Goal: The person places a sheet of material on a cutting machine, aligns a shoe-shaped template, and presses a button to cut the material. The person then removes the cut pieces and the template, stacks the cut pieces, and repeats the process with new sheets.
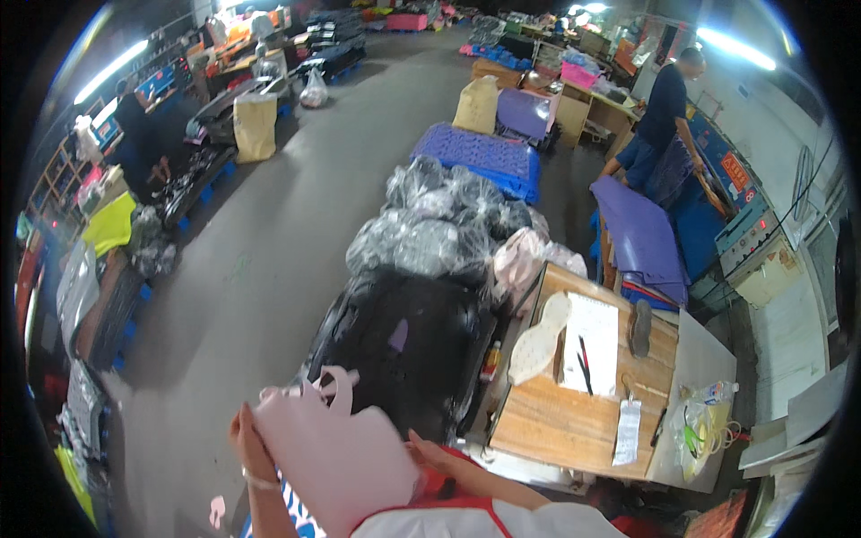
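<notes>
Hands [255, 450] at pink sheet [341, 448], wooden tabletop [531, 421]

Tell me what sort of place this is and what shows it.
Most likely a factory workshop. A co-worker stands at a blue machine with a control panel, a textured purple sheet lies on a blue stack, and filled clear plastic bags are heaped nearby.
</notes>
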`<state>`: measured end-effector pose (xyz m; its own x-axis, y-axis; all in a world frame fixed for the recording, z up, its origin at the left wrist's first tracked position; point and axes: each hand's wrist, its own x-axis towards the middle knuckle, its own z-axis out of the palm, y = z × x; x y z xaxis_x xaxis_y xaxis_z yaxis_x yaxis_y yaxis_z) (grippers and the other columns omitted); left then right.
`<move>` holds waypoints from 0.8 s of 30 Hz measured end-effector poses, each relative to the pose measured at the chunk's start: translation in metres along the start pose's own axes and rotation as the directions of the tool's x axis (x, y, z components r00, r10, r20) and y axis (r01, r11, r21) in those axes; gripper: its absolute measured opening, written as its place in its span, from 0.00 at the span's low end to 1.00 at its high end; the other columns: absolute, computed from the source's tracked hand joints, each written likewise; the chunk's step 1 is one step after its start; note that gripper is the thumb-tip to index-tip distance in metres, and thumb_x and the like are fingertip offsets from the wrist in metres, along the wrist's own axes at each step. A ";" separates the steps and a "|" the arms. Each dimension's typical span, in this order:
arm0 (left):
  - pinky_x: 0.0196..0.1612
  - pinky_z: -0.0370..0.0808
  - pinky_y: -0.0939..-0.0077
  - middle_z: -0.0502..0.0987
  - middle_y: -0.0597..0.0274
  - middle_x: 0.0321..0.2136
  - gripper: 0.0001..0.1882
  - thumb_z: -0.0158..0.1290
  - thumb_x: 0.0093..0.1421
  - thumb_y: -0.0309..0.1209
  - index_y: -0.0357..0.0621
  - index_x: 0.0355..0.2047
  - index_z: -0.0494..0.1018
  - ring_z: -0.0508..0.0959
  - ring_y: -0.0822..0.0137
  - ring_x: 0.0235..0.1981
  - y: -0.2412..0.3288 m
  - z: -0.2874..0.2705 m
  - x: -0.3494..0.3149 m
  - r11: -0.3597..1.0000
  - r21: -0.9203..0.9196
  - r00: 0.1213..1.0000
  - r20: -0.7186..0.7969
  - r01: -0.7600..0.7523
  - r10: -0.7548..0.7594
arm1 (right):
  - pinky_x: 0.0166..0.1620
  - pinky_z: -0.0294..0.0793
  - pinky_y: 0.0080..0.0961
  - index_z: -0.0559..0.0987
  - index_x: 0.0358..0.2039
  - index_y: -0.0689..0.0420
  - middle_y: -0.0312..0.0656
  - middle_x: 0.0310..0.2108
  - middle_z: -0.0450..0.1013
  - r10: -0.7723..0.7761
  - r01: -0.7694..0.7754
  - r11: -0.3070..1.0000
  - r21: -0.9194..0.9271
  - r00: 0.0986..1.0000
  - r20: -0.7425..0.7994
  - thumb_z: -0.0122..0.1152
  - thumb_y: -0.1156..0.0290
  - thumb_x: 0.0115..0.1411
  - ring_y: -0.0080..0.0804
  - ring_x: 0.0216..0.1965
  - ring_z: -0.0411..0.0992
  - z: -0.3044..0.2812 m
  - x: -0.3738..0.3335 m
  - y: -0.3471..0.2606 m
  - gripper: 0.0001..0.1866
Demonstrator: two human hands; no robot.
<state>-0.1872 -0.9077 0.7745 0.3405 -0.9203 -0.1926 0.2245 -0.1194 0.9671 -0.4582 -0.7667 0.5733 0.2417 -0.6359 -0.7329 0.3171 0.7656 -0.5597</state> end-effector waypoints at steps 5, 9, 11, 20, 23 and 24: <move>0.20 0.60 0.80 0.65 0.72 0.17 0.19 0.51 0.62 0.40 0.39 0.19 0.69 0.63 0.80 0.19 -0.008 -0.024 0.014 0.988 0.154 0.984 0.179 -0.022 -0.006 | 0.58 0.63 0.33 0.63 0.61 0.58 0.43 0.57 0.66 -0.122 0.049 0.889 0.455 0.984 0.132 0.42 0.39 0.62 0.38 0.53 0.66 0.042 -0.036 0.008 0.38; 0.19 0.59 0.78 0.64 0.72 0.15 0.19 0.51 0.61 0.41 0.38 0.20 0.70 0.62 0.79 0.19 0.008 -0.005 0.048 0.940 0.339 0.970 0.240 -0.041 -0.044 | 0.32 0.74 0.30 0.78 0.38 0.69 0.43 0.30 0.76 -0.294 0.057 0.804 -0.593 0.903 -0.312 0.59 0.45 0.55 0.29 0.30 0.73 0.029 -0.099 -0.057 0.32; 0.21 0.58 0.78 0.61 0.73 0.16 0.20 0.51 0.61 0.41 0.39 0.19 0.66 0.59 0.79 0.20 0.021 0.026 0.066 0.896 0.398 0.946 0.317 -0.196 0.067 | 0.33 0.74 0.26 0.80 0.38 0.64 0.40 0.31 0.77 -0.325 0.263 0.943 -0.202 0.850 -0.414 0.65 0.55 0.55 0.26 0.29 0.74 0.043 -0.124 -0.085 0.22; 0.22 0.58 0.77 0.62 0.72 0.15 0.20 0.52 0.61 0.40 0.38 0.18 0.67 0.59 0.77 0.19 0.124 0.127 0.081 0.624 0.116 0.407 0.845 -0.773 0.347 | 0.38 0.71 0.18 0.82 0.34 0.61 0.34 0.32 0.77 -0.833 0.859 0.441 -0.261 0.284 -0.475 0.61 0.72 0.60 0.19 0.34 0.71 0.121 -0.218 -0.052 0.07; 0.24 0.64 0.71 0.69 0.61 0.14 0.19 0.52 0.60 0.41 0.37 0.20 0.71 0.68 0.68 0.18 0.089 0.136 0.094 0.343 0.181 0.244 0.958 -0.922 0.150 | 0.36 0.70 0.18 0.82 0.34 0.60 0.33 0.31 0.77 -0.681 0.779 0.597 -0.190 0.367 -0.633 0.62 0.71 0.59 0.18 0.32 0.71 0.137 -0.188 0.002 0.06; 0.28 0.69 0.63 0.74 0.50 0.19 0.18 0.51 0.58 0.43 0.39 0.24 0.74 0.75 0.56 0.22 0.060 0.137 0.098 0.225 0.157 0.184 0.977 -0.962 0.106 | 0.33 0.69 0.17 0.81 0.33 0.59 0.33 0.30 0.77 -0.617 0.797 0.601 -0.062 0.413 -0.670 0.62 0.71 0.59 0.17 0.30 0.70 0.140 -0.167 0.021 0.06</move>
<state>-0.2650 -1.0561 0.8363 -0.8056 -0.5463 0.2292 -0.4200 0.7996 0.4293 -0.3635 -0.6581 0.7384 -0.7102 -0.6698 -0.2167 0.3262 -0.0403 -0.9445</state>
